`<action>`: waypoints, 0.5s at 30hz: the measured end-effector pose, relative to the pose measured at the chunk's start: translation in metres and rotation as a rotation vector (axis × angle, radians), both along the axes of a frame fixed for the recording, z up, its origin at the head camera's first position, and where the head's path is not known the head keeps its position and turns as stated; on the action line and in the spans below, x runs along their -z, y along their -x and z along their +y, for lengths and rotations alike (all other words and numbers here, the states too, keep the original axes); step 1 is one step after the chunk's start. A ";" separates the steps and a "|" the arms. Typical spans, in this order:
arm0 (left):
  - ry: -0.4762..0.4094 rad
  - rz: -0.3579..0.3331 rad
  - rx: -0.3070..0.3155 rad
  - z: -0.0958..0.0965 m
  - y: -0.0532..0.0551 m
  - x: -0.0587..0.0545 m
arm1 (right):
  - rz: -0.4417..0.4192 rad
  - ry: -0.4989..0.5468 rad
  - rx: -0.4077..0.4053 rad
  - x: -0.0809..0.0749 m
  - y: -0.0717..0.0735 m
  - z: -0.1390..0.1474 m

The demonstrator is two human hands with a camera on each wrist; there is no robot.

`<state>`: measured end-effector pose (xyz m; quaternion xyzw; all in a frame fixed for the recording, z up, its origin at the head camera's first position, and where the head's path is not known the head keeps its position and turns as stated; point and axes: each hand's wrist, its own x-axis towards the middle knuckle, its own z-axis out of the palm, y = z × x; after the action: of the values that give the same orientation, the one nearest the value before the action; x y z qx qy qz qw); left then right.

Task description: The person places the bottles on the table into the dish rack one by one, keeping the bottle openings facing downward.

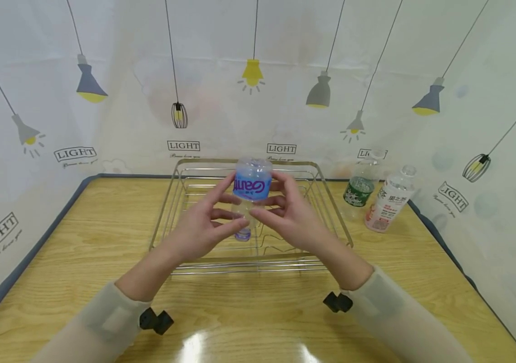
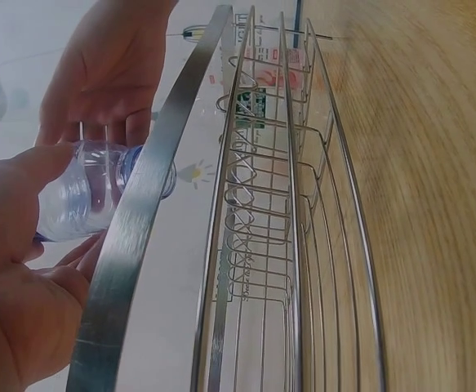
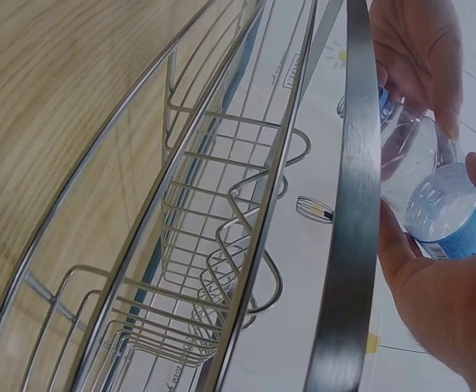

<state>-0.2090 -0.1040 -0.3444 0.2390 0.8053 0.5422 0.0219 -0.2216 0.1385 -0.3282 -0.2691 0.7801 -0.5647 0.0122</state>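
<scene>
A clear plastic bottle with a blue label is held upside down over the wire rack. We see its long axis nearly upright: base toward 12 o'clock, narrow neck toward 6, leaning slightly to 7. From the left hand the bottle lies at about 1 o'clock; from the right hand, at about 11. Both hands hold it, fingers curved around its sides, so neither is nearer. In the left wrist view the neck passes behind the rack's flat rim; we cannot tell whether it touches the wires. At about 3 o'clock from the bottle, well apart, a green-labelled bottle and a pink-and-white bottle stand on the wooden worktop. Beyond, at 12 o'clock, hangs a lamp-patterned backdrop.
</scene>
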 end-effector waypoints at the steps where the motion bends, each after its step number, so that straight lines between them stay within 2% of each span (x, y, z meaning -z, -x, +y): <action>1: 0.001 -0.002 0.004 0.000 0.000 0.000 | -0.004 0.005 0.002 0.000 0.000 0.000; 9: 0.012 0.014 0.014 0.000 0.000 -0.001 | -0.028 0.025 0.007 0.000 0.003 -0.001; 15: 0.013 -0.001 0.018 0.000 -0.001 -0.002 | -0.008 0.025 0.003 -0.001 0.003 -0.001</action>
<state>-0.2079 -0.1041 -0.3424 0.2459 0.8065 0.5368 0.0287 -0.2246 0.1373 -0.3267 -0.2658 0.7733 -0.5756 0.0109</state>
